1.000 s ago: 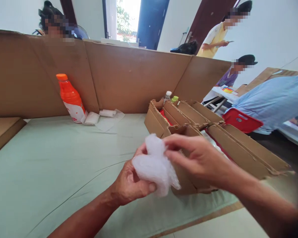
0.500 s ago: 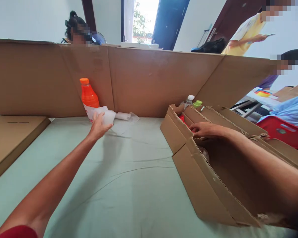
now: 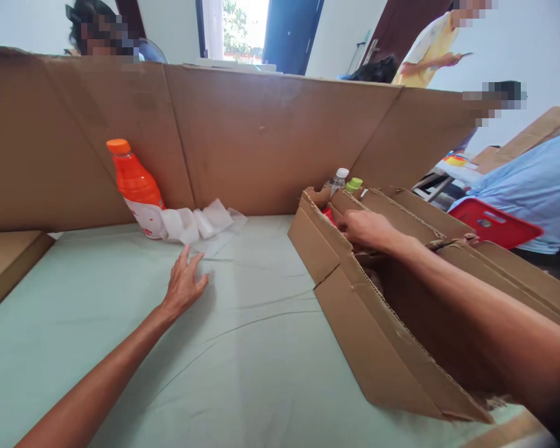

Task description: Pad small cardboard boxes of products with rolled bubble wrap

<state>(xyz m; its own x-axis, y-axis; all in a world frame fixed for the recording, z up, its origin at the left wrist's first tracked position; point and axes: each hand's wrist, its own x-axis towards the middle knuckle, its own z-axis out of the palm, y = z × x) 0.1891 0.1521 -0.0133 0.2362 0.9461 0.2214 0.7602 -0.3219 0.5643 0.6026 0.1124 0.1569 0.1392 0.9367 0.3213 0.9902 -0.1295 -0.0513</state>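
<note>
Left hand (image 3: 184, 283) open, fingers spread, empty, laid on pale green surface (image 3: 261, 373). White foam wrap sheets (image 3: 189, 224) just beyond, beside orange plastic bottle (image 3: 135, 183): judged light, soft, crushable; to be pinched at free edge. Right hand (image 3: 366, 229) inside long brown cardboard box (image 3: 354, 323); grip cannot be told.

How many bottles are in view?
3: orange bottle against the cardboard wall; white-capped bottle and green-capped bottle at the far end of the box. More may hide inside.
</note>
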